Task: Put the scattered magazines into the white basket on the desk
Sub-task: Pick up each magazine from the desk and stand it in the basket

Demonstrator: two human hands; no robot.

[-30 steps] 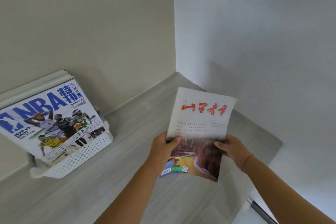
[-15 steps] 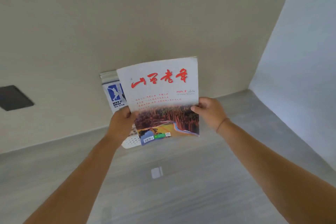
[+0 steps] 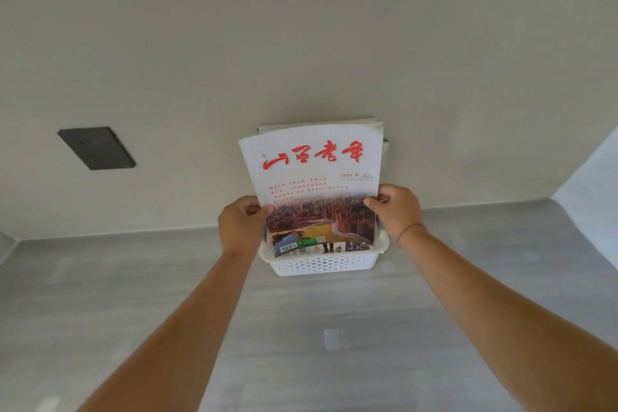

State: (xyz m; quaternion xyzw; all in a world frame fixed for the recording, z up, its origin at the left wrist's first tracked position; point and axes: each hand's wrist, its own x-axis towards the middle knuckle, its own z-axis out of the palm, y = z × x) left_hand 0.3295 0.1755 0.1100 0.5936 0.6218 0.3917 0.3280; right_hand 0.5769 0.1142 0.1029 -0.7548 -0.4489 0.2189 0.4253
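A white magazine with red brush lettering and a forest photo [image 3: 317, 184] stands upright with its lower edge inside the white perforated basket [image 3: 322, 264] against the wall. My left hand [image 3: 242, 224] grips its left edge and my right hand [image 3: 396, 211] grips its right edge. Behind it, other magazines [image 3: 317, 125] show only as a thin strip of top edges; their covers are hidden.
The basket sits on a grey wood-grain desk [image 3: 301, 344] that meets a beige wall. A dark rectangular panel [image 3: 97, 148] is set in the wall to the left. A small white patch [image 3: 332, 339] lies on the desk in front. A white side wall [image 3: 595, 170] closes the right.
Both hands carried the red-lettered magazine from the right corner over to the basket and lowered it in front of the basketball magazine, which is now covered.
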